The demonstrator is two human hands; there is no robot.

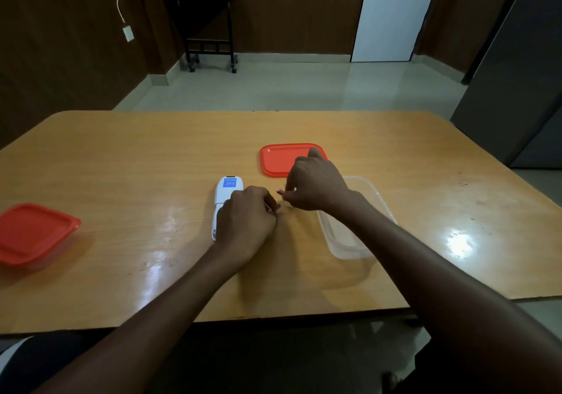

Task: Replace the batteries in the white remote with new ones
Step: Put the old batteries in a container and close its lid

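The white remote (225,194) lies face down on the wooden table (152,156), a blue label near its far end. My left hand (246,220) covers its near half with curled fingers gripping it. Just right of it, my right hand (316,185) pinches a small battery (280,192), of which only the tip shows at my fingertips. The battery compartment is hidden under my left hand.
A clear plastic container (365,199) stands open under my right forearm. Its red lid (281,159) lies behind my right hand. A second container with a red lid (33,232) sits at the table's left edge.
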